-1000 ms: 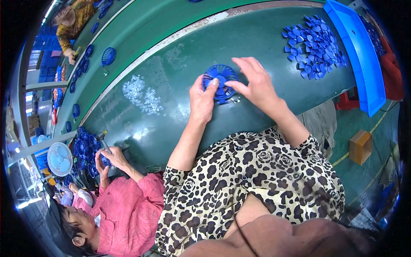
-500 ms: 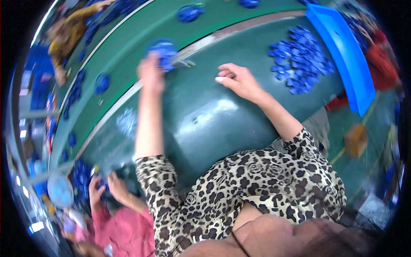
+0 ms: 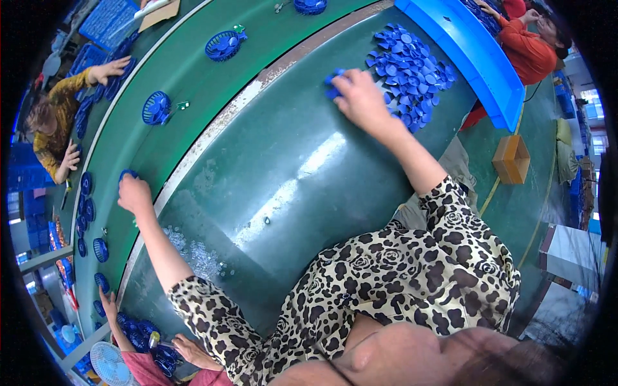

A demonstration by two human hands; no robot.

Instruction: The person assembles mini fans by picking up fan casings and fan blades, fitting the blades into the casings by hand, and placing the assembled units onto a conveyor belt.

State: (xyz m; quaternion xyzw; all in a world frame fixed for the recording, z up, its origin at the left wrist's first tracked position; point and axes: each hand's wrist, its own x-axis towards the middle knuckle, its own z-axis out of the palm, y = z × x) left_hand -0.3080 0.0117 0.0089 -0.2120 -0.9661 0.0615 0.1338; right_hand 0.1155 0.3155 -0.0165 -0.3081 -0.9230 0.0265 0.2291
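My left hand (image 3: pixel 135 195) is closed over the green belt, its fingers on a blue plastic part (image 3: pixel 128 174) that is mostly hidden behind them. Close to the pile of small, flat blue plastic pieces (image 3: pixel 418 71), my right hand (image 3: pixel 365 100) has its fingers curled around a few blue pieces (image 3: pixel 333 83) at its left side. On the belt lie a round slatted blue plastic housing (image 3: pixel 156 108) with a small green part beside it, and another such housing (image 3: pixel 224 46) farther along. Small clear plastic parts (image 3: pixel 196 254) lie scattered on the table near my left forearm.
A long blue tray (image 3: pixel 473 58) borders the table at the far right. Beyond it stands a cardboard box (image 3: pixel 512 159) on the floor. A person in yellow (image 3: pixel 61 128) works across the belt; another in pink (image 3: pixel 145 368) sits at the lower left.
The view has shifted. My left hand has moved left and nearer along the belt, away from the housing it was beside. My right hand, empty before, now has blue pieces at its fingers.
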